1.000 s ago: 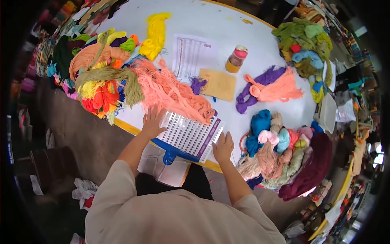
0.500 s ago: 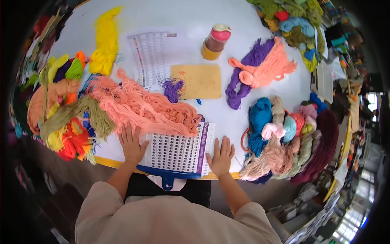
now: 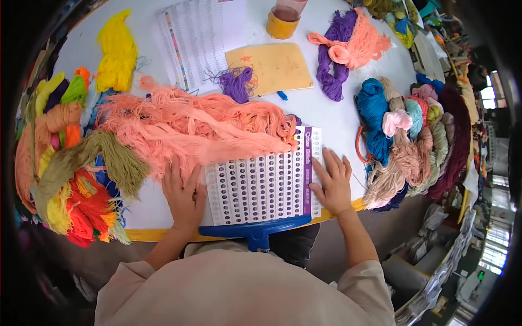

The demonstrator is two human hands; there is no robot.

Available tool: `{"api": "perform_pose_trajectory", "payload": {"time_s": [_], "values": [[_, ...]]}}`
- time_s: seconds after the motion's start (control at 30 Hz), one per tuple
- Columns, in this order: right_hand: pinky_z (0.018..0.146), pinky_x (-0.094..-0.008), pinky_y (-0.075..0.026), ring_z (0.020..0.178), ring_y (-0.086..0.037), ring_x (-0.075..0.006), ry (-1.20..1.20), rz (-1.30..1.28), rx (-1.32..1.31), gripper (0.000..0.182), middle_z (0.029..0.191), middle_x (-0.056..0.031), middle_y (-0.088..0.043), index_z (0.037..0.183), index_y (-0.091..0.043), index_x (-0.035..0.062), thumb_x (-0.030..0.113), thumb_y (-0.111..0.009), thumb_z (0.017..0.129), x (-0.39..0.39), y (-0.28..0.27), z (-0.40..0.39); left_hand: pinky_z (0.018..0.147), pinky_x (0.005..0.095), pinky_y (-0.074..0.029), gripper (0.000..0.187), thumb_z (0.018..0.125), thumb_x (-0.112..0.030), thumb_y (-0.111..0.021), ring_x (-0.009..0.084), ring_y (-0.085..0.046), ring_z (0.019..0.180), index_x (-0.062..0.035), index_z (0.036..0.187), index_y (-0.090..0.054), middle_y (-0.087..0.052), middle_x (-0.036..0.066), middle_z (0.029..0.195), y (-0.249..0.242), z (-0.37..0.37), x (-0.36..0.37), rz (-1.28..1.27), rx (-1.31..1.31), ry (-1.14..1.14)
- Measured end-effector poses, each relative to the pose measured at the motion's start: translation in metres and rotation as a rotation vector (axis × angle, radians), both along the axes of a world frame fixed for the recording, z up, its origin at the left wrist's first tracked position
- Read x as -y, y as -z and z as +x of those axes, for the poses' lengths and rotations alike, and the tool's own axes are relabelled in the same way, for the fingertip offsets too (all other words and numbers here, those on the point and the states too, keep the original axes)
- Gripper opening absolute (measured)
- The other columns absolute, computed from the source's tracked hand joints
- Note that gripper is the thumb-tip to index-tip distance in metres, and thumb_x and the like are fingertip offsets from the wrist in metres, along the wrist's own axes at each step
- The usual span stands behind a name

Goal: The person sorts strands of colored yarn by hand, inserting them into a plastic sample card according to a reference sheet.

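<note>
Our left hand point(image 3: 184, 196) lies flat with the fingers spread, palm down on the left edge of the white perforated card point(image 3: 261, 185), its fingertips reaching into the salmon yarn point(image 3: 201, 127). Our right hand point(image 3: 333, 183) is also open and flat, fingers spread, pressing the card's right edge where a purple strip point(image 3: 308, 168) runs along it. Neither hand grips anything; both simply rest on the card.

The card sits at the near edge of the white table point(image 3: 337, 117), between our hands, on top of a blue board point(image 3: 255, 228) whose handle points near, toward our body. Its long axis runs left to right, and its rows of holes run from near to far. The far edge of the card is tucked under the salmon yarn.

Farther out, a tan sheet point(image 3: 277, 66) and a printed chart point(image 3: 193, 41) lie beyond the yarn. Mixed skeins point(image 3: 405, 144) are heaped to the right, and orange, yellow and olive bundles point(image 3: 81, 174) to the left.
</note>
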State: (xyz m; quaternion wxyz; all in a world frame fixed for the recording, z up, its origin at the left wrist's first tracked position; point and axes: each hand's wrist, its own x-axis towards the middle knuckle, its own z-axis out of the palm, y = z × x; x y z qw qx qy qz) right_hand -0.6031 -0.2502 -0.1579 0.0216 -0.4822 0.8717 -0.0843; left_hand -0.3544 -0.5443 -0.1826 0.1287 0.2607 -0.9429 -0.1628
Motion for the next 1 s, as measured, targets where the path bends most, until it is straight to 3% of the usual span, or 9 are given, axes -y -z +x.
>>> {"api": "perform_pose_trajectory", "payload": {"time_s": [0.3,0.33,0.43,0.47,0.53,0.57,0.67,0.9,1.0], "values": [[0.107,-0.0483,-0.027,0.127,-0.041,-0.0362,-0.058,-0.184,-0.058,0.051,0.141,-0.0165,-0.044,0.13,-0.053,0.0073,0.026,-0.062,0.084,-0.018,0.025,0.014,0.112,0.0537,-0.019,0.05,0.082,-0.013,-0.061,0.0462,-0.021,0.139,-0.0108,0.131,-0.056,-0.027,0.018,0.153,0.021,0.027,-0.003,0.052,-0.347,-0.015],[0.106,-0.0472,-0.028,0.125,-0.042,-0.036,-0.05,-0.219,-0.038,0.05,0.14,-0.0169,-0.045,0.13,-0.054,0.007,0.028,-0.061,0.085,-0.021,0.026,0.017,0.112,0.0542,-0.018,0.051,0.082,-0.015,-0.062,0.0472,-0.021,0.139,-0.0133,0.133,-0.055,-0.027,0.017,0.153,0.02,0.027,-0.001,0.024,-0.39,0.038],[0.105,-0.0441,-0.03,0.124,-0.043,-0.0354,-0.038,-0.264,-0.065,0.049,0.139,-0.0173,-0.046,0.13,-0.053,0.0065,0.034,-0.057,0.089,-0.021,0.026,0.021,0.114,0.0524,-0.015,0.054,0.081,-0.034,-0.067,0.0402,-0.023,0.14,-0.0194,0.132,-0.055,-0.031,0.013,0.152,0.004,0.042,0.002,-0.151,-0.007,0.339],[0.105,-0.0438,-0.03,0.124,-0.043,-0.0352,-0.033,-0.245,-0.082,0.049,0.139,-0.0172,-0.046,0.13,-0.053,0.0064,0.035,-0.056,0.09,-0.02,0.028,0.023,0.114,0.0524,-0.015,0.054,0.081,-0.034,-0.067,0.0402,-0.023,0.14,-0.0194,0.132,-0.055,-0.031,0.013,0.152,0.006,0.047,0.015,-0.162,-0.029,0.318],[0.105,-0.044,-0.03,0.124,-0.043,-0.035,-0.048,-0.214,-0.125,0.05,0.138,-0.017,-0.047,0.13,-0.053,0.0065,0.037,-0.056,0.09,-0.014,0.027,0.024,0.114,0.0514,-0.017,0.06,0.079,-0.038,-0.068,0.0332,-0.024,0.142,-0.0181,0.134,-0.053,-0.034,0.011,0.15,0.006,0.053,0.045,-0.081,0.034,0.657],[0.105,-0.0441,-0.03,0.124,-0.043,-0.0349,-0.037,-0.198,-0.139,0.05,0.138,-0.0167,-0.047,0.13,-0.053,0.0065,0.037,-0.056,0.09,-0.013,0.028,0.025,0.113,0.0508,-0.02,0.057,0.081,-0.035,-0.066,0.0268,-0.031,0.139,-0.0153,0.133,-0.053,-0.043,0.01,0.144,0.004,0.054,0.063,-0.125,0.021,0.605],[0.105,-0.0446,-0.03,0.123,-0.043,-0.0349,-0.023,-0.168,-0.154,0.05,0.137,-0.0157,-0.048,0.13,-0.052,0.0069,0.036,-0.055,0.09,-0.013,0.027,0.032,0.11,0.0496,-0.024,0.034,0.086,-0.023,-0.062,0.0245,-0.048,0.122,-0.0095,0.117,-0.062,-0.061,0.007,0.122,0.015,0.044,0.114,-0.18,-0.155,0.409],[0.105,-0.0448,-0.03,0.124,-0.042,-0.0351,0.044,-0.099,-0.155,0.049,0.138,-0.0152,-0.045,0.131,-0.05,0.0076,0.033,-0.055,0.089,-0.005,0.022,0.036,0.108,0.0487,-0.029,0.016,0.083,-0.011,-0.064,0.0252,-0.056,0.111,-0.0066,0.098,-0.069,-0.067,0.005,0.106,0.015,0.041,0.115,-0.108,-0.443,0.437],[0.106,-0.0446,-0.03,0.125,-0.041,-0.0352,0.043,-0.07,-0.135,0.05,0.139,-0.0162,-0.044,0.132,-0.048,0.0079,0.033,-0.055,0.088,-0.003,0.019,0.035,0.103,0.0455,-0.037,0.013,0.083,-0.008,-0.064,0.0267,-0.058,0.108,-0.0047,0.095,-0.069,-0.068,0.007,0.103,0.006,0.042,0.126,-0.046,-0.527,0.415]]}}
